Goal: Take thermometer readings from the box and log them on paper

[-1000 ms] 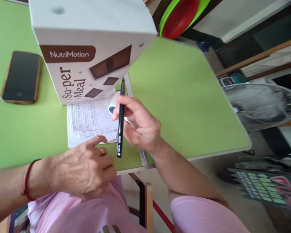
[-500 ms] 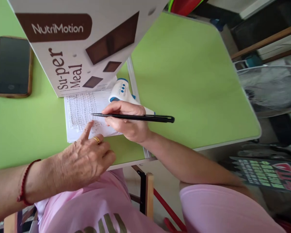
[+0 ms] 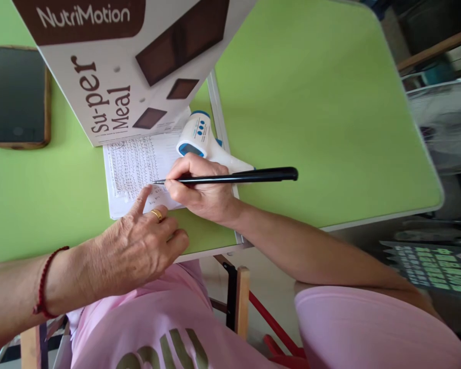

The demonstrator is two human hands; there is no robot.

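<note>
My right grip [image 3: 209,193] pinched round the black pen [image 3: 269,175]: long axis sideways, tip at the papers [image 3: 165,154], butt out to their right. My left grip [image 3: 138,247] loosely curled, nothing seen in it, index at the papers' near part beside the tip. Box [image 3: 119,72] at their far side, white-and-blue device [image 3: 210,146] at their right; surface [image 3: 311,102] stretches rightward, edge just nearer me.

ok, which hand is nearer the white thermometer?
Right. The right hand, holding the pen, is just beside the white thermometer; the left hand is farther off, index finger at the papers.
</note>
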